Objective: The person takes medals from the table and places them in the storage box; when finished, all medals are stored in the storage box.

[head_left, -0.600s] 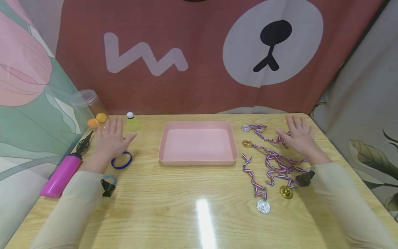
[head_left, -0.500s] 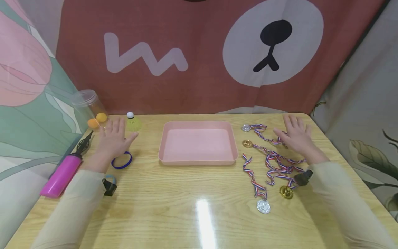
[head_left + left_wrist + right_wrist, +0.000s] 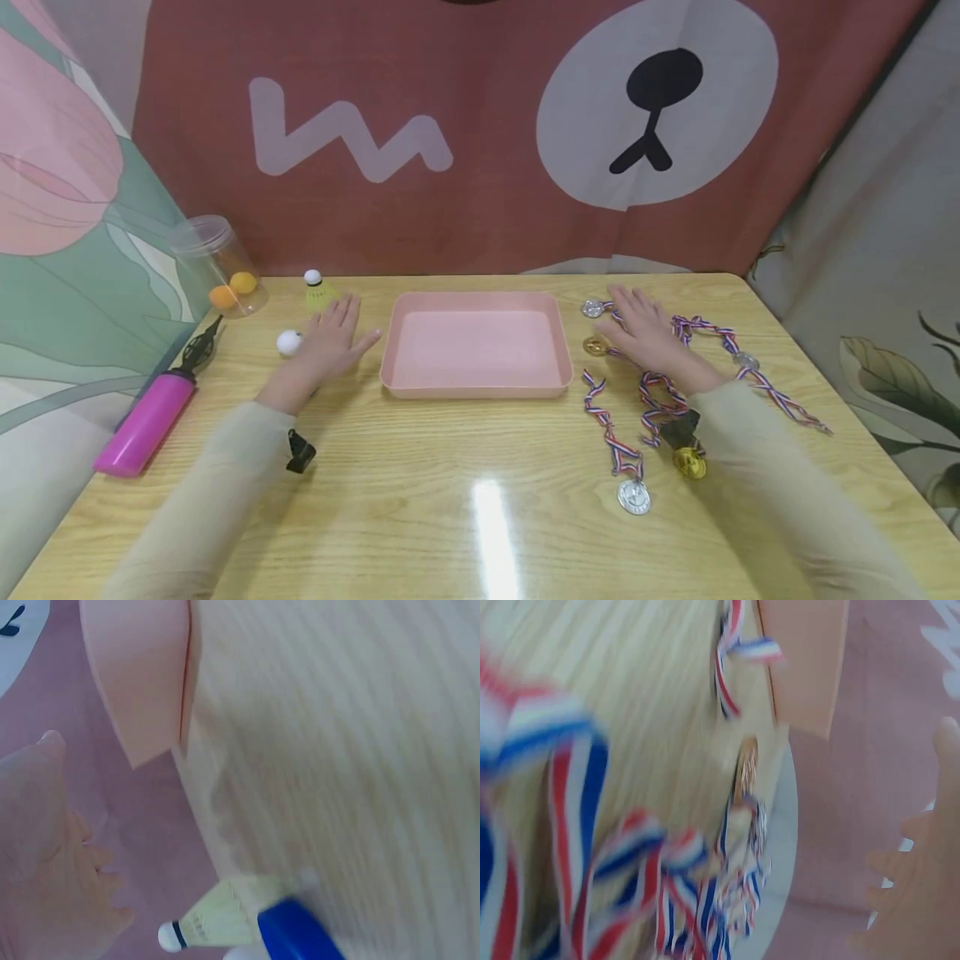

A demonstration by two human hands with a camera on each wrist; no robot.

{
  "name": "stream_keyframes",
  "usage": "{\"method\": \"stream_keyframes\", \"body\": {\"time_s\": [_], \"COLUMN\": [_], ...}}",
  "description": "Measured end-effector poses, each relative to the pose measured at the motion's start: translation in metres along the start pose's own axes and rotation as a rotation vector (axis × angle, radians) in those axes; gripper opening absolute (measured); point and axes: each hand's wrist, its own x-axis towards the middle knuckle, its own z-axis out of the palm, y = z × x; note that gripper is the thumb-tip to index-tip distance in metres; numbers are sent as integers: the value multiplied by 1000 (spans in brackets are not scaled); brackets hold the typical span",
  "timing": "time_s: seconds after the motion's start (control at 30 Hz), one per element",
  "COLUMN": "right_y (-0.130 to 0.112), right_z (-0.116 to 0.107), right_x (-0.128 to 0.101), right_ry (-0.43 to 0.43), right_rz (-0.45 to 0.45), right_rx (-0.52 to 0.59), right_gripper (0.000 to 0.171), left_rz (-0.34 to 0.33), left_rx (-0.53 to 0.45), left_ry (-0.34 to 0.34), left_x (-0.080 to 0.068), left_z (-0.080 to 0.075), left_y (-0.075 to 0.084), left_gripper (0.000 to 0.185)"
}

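Two hands lie flat on the wooden table point(image 3: 465, 517) in the head view, one on each side of one pink tray point(image 3: 476, 343). Left hand point(image 3: 327, 341) has its fingers straight and spread, holding nothing, just left of the tray; one white ball point(image 3: 288, 342) sits just beside it and one yellow shuttlecock point(image 3: 317, 294) lies just beyond. Right hand point(image 3: 645, 335) is likewise flat and spread, resting over the striped ribbons point(image 3: 660, 398) of the medals. Five medals show: two silver point(image 3: 633, 497) and two gold point(image 3: 688, 462) near the hand, one more silver at the far right. Further left stand one clear jar point(image 3: 213, 262) with two orange balls and one pink pump point(image 3: 142, 425).

Left wrist view, blurred: the tray corner point(image 3: 139, 675), the shuttlecock point(image 3: 202, 926) and something blue point(image 3: 296, 937).

Right wrist view, blurred: ribbons point(image 3: 592, 847), one gold medal on edge point(image 3: 744, 771), the tray's corner point(image 3: 806, 660).
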Motion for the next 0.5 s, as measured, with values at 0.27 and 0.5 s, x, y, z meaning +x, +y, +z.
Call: {"method": "stream_keyframes", "body": {"time_s": [0.27, 0.5], "right_y": [-20, -28], "right_z": [22, 32], "right_x": [15, 19], "right_ry": [-75, -99], "right_rz": [-67, -164], "right_rx": [-65, -69], "right_gripper": [68, 57], "left_rz": [100, 133], "left_rx": [31, 36], "left_ry": [-54, -101], "left_x": [7, 5], "left_z": [15, 18], "left_y": [15, 29], "left_gripper": [70, 61]}}
